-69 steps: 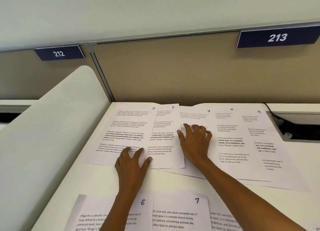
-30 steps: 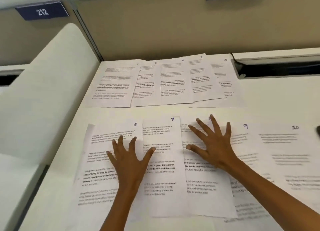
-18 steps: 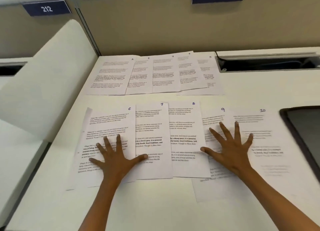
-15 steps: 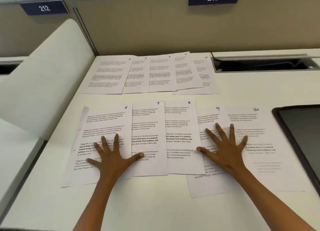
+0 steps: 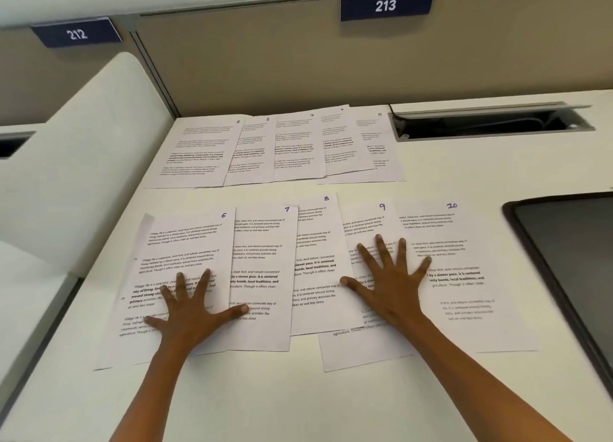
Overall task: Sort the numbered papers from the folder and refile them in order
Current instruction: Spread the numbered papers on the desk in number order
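Note:
Two overlapping rows of numbered printed papers lie on the white desk (image 5: 331, 402). The far row (image 5: 282, 146) runs from sheet 1 to sheet 5, left to right. In the near row lie sheet 6 (image 5: 185, 242), sheet 7 (image 5: 262, 262), sheet 8 (image 5: 315, 242), sheet 9 (image 5: 365, 222) and sheet 10 (image 5: 464, 275). My left hand (image 5: 192, 312) presses flat with spread fingers on sheet 6, its thumb touching sheet 7. My right hand (image 5: 388, 282) lies flat with spread fingers on sheet 9, its outer fingers reaching sheet 10.
A dark flat panel (image 5: 570, 269) lies at the right edge of the desk. A cable slot (image 5: 491, 124) opens at the back right. A white curved divider (image 5: 83, 163) rises on the left. The beige partition carries signs 212 (image 5: 77, 34) and 213 (image 5: 385, 5).
Both hands came from the far row down to the near row. My right hand went from sheet 8 to sheet 9, and the near sheets have been pushed closer together leftward.

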